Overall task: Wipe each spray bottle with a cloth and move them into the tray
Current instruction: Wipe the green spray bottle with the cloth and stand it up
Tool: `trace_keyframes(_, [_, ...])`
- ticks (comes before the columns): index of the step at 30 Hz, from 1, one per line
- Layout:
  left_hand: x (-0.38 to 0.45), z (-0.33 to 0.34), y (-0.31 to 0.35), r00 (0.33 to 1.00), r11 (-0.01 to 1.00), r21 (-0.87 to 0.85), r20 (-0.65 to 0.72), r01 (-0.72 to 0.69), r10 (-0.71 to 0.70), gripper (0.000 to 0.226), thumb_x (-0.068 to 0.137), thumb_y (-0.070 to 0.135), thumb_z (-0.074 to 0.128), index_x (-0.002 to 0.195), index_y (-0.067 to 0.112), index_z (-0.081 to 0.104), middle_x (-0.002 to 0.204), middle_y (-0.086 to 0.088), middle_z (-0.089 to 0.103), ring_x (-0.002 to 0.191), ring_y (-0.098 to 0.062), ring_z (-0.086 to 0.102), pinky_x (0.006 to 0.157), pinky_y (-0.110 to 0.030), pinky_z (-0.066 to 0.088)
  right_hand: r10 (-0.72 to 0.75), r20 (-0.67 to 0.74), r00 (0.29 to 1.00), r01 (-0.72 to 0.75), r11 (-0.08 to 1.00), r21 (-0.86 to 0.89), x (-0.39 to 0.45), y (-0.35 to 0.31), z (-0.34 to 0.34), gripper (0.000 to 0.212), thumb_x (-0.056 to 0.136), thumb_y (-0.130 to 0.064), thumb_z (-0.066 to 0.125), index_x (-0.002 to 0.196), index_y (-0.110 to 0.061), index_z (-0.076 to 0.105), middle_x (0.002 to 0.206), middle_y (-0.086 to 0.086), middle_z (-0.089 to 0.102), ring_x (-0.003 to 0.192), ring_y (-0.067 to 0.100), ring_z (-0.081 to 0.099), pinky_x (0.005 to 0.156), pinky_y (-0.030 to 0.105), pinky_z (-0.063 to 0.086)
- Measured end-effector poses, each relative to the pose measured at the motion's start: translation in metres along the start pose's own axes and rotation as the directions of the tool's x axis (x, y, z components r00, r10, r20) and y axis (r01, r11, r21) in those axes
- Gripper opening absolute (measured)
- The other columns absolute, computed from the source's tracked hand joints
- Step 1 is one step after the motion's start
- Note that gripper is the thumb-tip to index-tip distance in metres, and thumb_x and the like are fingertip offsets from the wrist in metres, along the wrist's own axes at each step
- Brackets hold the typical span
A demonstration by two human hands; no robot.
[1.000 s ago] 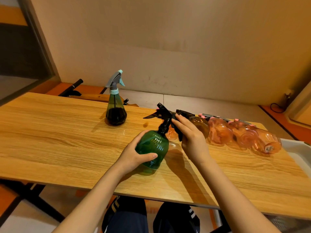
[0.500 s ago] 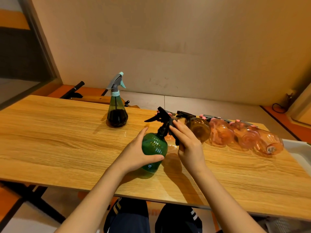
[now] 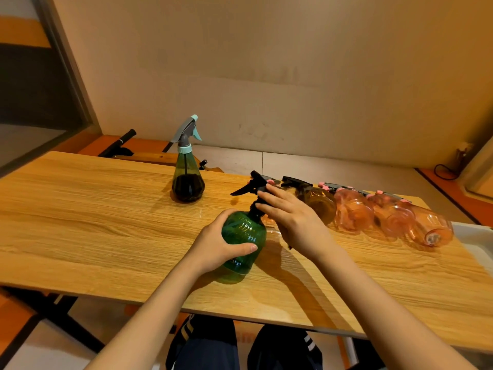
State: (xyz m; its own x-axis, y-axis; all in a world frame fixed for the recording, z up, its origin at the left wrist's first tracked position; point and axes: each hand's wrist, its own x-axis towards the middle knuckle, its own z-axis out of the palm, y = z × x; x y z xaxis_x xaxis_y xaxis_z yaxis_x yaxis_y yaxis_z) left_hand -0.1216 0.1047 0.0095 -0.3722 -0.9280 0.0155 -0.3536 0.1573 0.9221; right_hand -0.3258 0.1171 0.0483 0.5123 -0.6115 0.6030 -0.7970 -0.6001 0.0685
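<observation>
Green, round plastic spray bottle (image 3: pixel 244 237) stands on the wooden table (image 3: pixel 106 222). Left hand (image 3: pixel 216 244) holds its belly. Right hand (image 3: pixel 293 220) has straight fingers touching the bottle's black spray top (image 3: pixel 253 182).

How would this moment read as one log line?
left hand: grips green bottle | right hand: fingers on its black sprayer | tray: no bottle visible

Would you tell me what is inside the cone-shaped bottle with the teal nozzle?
The cone-shaped bottle holds dark liquid in its lower part; above that, it looks empty. Any dip tube is not discernible.
</observation>
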Motion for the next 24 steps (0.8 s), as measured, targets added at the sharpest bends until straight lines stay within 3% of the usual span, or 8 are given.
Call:
trace_keyframes(4, [0.0,-0.001,0.001,1.0,1.0,-0.015,0.002,0.007,-0.007,0.088,0.048,0.059,0.077,0.127,0.043,0.04,0.119,0.017,0.054,0.108,-0.005,0.056,0.088,-0.031,0.053,0.027,-0.001,1.0,-0.027,0.999,0.047,-0.002,0.008,0.004,0.049,0.073,0.011,0.069,0.118,-0.008,0.062,0.136,0.016,0.049,0.131,0.032,0.036,0.106,0.054,0.024])
trace_keyframes(9, [0.002,-0.001,-0.001,1.0,1.0,-0.003,0.013,0.001,-0.001,0.077,0.068,0.033,0.085,0.131,0.039,0.041,0.119,0.015,0.055,0.109,-0.008,0.057,0.086,-0.028,0.052,0.018,-0.004,1.0,-0.018,0.999,0.044,-0.006,0.001,0.004,0.054,0.065,0.019,0.07,0.113,-0.004,0.065,0.129,0.016,0.055,0.128,0.035,0.039,0.096,0.051,0.044])
trace_keyframes(17, [0.004,0.004,0.003,1.0,0.998,0.069,-0.014,-0.002,0.003,0.077,0.067,0.04,0.085,0.131,0.039,0.042,0.119,0.01,0.057,0.107,-0.011,0.058,0.088,-0.033,0.053,-0.038,0.032,0.999,0.039,0.998,-0.049,-0.002,-0.008,-0.006,0.047,0.071,0.008,0.058,0.116,-0.005,0.063,0.125,0.015,0.058,0.123,0.035,0.048,0.096,0.049,0.043])
trace_keyframes(20, [0.004,0.007,0.004,0.999,0.995,0.095,-0.03,-0.006,0.009,0.079,0.066,0.04,0.085,0.133,0.038,0.042,0.12,0.009,0.057,0.108,-0.013,0.057,0.088,-0.033,0.053,-0.022,0.091,0.996,0.029,0.997,-0.067,0.001,-0.005,-0.003,0.057,0.063,0.014,0.071,0.115,-0.007,0.064,0.125,0.014,0.059,0.121,0.036,0.049,0.096,0.052,0.039])
trace_keyframes(24, [0.001,0.011,0.006,0.999,0.992,0.129,-0.045,-0.007,0.013,0.087,0.064,0.041,0.085,0.137,0.036,0.04,0.123,0.008,0.054,0.11,-0.013,0.055,0.092,-0.036,0.052,0.002,0.111,0.994,0.007,0.997,-0.076,-0.013,0.003,-0.013,0.065,0.054,0.02,0.072,0.114,-0.007,0.065,0.124,0.013,0.06,0.119,0.034,0.052,0.095,0.046,0.039])
